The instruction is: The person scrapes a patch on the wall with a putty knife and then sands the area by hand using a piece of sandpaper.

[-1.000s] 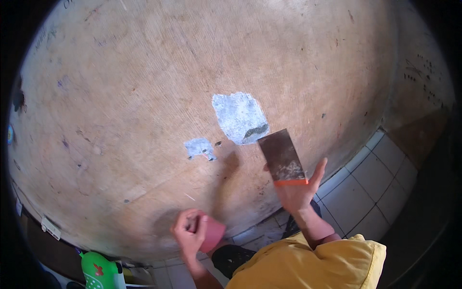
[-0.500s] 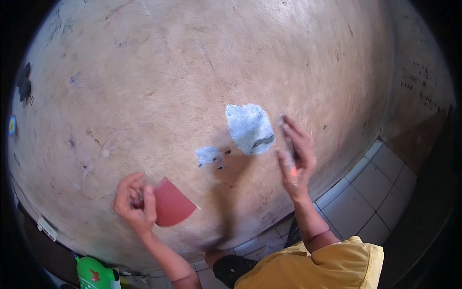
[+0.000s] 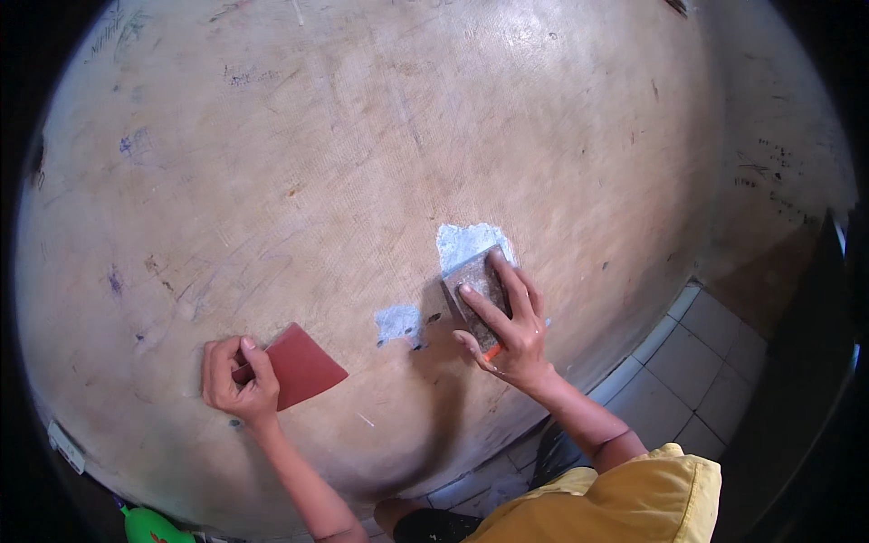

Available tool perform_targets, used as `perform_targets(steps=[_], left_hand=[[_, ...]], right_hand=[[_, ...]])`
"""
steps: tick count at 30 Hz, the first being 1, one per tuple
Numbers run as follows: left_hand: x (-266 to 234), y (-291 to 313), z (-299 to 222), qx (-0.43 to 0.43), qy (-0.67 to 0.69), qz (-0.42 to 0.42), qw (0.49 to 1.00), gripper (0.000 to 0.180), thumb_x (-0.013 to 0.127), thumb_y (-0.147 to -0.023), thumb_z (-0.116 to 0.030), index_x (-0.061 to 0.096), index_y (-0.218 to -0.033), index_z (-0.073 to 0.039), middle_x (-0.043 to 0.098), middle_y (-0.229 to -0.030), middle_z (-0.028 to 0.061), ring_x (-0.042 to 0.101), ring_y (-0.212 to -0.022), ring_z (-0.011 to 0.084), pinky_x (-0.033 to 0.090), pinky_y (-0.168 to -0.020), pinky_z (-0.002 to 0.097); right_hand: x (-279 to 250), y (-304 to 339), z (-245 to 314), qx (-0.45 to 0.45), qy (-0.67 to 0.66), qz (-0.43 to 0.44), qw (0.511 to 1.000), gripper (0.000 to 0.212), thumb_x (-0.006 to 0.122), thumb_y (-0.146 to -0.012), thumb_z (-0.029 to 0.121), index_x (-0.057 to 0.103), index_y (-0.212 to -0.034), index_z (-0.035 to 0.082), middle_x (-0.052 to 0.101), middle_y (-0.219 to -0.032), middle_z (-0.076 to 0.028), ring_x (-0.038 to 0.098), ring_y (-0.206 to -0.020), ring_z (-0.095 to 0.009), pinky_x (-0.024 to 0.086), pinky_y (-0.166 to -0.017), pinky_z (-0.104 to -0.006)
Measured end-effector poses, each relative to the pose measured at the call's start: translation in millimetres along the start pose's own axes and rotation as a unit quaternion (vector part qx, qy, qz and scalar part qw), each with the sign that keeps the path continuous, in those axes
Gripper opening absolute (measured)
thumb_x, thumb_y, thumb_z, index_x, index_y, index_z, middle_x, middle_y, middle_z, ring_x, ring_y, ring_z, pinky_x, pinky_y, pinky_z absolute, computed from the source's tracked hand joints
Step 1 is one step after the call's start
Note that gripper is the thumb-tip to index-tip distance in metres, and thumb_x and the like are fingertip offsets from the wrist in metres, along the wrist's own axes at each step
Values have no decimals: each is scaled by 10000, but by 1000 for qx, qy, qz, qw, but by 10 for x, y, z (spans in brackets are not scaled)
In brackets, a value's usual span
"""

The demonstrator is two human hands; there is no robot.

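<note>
Curled left hand (image 3: 243, 380), eight o'clock, edge-grips bendy-looking red sheet (image 3: 303, 366); splayed right hand (image 3: 523, 341), four o'clock, holds stiff-looking grey rectangular plate (image 3: 486, 286).

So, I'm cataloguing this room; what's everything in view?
Walls: 2, brownish, centre and right
Scribbles: several, dark, both walls
Large patch: 1, whitish, main wall, partly hidden
Small patch: 1, whitish, lower left of that
Flat piece: 1, dark red, lower left
Plate: 1, grey-brown, orange-edged, overlapping large patch
Floor tiles: several, whitish, lower right
Box: 1, white, lower left edge
Rounded object: 1, green, bottom left
Unclear shape: 1, black, right edge
Shorts: 1 pair, black, bottom
Top: 1, yellow, bottom right
Left grip: 1, bare, holding flat piece
Right grip: 1, bare, holding plate
</note>
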State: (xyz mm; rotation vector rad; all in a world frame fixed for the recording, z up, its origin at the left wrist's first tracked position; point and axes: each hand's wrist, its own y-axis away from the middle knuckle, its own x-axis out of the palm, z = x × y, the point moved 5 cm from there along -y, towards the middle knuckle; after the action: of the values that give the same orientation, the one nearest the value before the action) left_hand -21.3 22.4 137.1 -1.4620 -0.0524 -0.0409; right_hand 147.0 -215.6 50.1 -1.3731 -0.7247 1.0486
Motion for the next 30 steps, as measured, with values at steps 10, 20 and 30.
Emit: perform_targets(steps=[10, 20, 30], left_hand=[[-13, 52, 44, -3, 13, -8, 1000, 113, 548, -811, -51, 552, -709, -1, 473, -598, 50, 398, -462, 138, 236, -395, 269], [-24, 76, 39, 3, 23, -6, 1000, 122, 543, -825, -41, 565, -718, 15, 493, -626, 49, 398, -484, 126, 243, -415, 259], [12, 120, 70, 10, 22, -1, 1000, 126, 530, -830, -34, 564, -722, 20, 481, -631, 55, 383, -491, 123, 233, -418, 257]], right_hand=[[1, 17, -14, 76, -8, -6, 997, 525, 768, -654, 354, 632, -1136, 195, 391, -1349, -239, 447, -1125, -392, 377, -943, -442], [14, -54, -17, 63, 28, -25, 997, 512, 765, -647, 372, 646, -1112, 193, 447, -1306, -230, 472, -1058, -349, 374, -917, -414], [-134, -213, -208, 66, 18, -34, 997, 456, 737, -672, 273, 651, -1111, 190, 499, -1261, -178, 494, -1033, -317, 393, -897, -372]])
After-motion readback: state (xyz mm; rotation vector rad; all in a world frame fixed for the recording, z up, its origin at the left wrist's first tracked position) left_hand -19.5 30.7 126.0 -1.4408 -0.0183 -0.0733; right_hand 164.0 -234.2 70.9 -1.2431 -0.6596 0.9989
